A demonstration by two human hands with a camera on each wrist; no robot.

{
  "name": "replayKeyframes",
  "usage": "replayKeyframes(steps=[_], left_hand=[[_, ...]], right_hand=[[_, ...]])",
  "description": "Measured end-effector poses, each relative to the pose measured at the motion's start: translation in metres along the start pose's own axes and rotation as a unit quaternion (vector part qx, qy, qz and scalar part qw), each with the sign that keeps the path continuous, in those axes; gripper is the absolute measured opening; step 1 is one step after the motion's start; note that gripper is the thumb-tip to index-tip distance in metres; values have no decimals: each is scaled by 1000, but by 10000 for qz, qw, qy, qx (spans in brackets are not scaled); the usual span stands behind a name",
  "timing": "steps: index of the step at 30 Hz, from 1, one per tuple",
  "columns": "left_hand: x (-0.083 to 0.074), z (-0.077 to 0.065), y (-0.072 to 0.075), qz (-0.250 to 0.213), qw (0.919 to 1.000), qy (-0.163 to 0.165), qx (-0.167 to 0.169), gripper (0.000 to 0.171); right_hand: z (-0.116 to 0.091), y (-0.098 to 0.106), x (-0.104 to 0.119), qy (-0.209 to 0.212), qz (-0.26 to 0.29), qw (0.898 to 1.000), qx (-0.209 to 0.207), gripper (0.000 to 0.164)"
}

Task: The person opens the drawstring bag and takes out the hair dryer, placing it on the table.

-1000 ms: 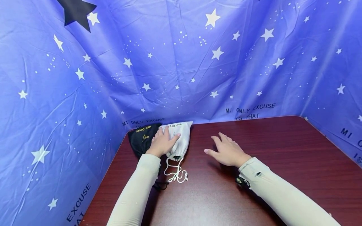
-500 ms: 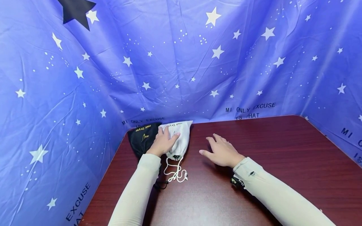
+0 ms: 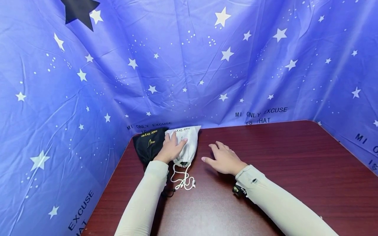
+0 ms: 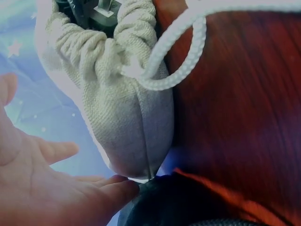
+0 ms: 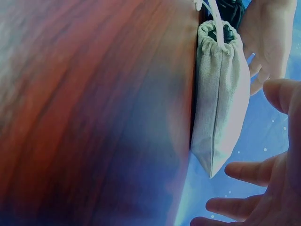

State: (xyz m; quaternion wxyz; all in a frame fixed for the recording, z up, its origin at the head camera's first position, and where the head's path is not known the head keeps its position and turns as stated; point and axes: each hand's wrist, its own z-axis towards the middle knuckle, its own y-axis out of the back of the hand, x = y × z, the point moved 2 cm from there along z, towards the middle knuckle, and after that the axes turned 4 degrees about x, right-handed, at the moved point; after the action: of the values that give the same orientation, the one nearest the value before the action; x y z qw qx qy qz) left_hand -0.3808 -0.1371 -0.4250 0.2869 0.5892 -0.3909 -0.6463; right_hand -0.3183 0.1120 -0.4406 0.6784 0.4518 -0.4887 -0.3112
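Note:
A white drawstring bag [image 3: 191, 144] printed "Hair Dryer" lies at the back of the table, its white cord [image 3: 185, 182] trailing toward me. Something dark [image 4: 104, 20] shows in its gathered mouth in the left wrist view. Beside it on the left lies a black drawstring bag [image 3: 146, 149] with yellow "Hair Dryer" print, partly hidden by my left hand [image 3: 170, 149]. That hand is spread over the two bags' adjoining sides; whether it touches them I cannot tell. To the right of the white bag, my right hand [image 3: 225, 159] hovers with fingers extended, holding nothing.
The dark red wooden table [image 3: 295, 157] carries both bags. A blue star-patterned cloth [image 3: 183, 65] hangs around its back and sides. A black cord [image 3: 168, 192] lies near my left sleeve.
My right hand has moved left, closer to the white bag. The left hand and both bags have stayed almost where they were.

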Motion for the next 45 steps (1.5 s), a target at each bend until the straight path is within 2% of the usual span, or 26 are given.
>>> replayKeyframes(steps=[10, 19, 31, 37, 45], left_hand=[[0, 0, -3, 19, 9999, 25, -114, 90], [0, 4, -4, 34, 9998, 88, -153, 89], [-1, 5, -7, -119, 9998, 162, -66, 89], [0, 8, -8, -113, 9998, 179, -29, 86], [2, 9, -11, -83, 9997, 213, -111, 80]], right_hand=[[16, -6, 15, -72, -37, 9999, 129, 83], [21, -10, 26, -65, -61, 9998, 150, 80], [29, -23, 30, -156, 12, 9998, 96, 79], [33, -29, 38, -93, 187, 9998, 78, 76], [40, -40, 48, -348, 425, 9985, -75, 89]])
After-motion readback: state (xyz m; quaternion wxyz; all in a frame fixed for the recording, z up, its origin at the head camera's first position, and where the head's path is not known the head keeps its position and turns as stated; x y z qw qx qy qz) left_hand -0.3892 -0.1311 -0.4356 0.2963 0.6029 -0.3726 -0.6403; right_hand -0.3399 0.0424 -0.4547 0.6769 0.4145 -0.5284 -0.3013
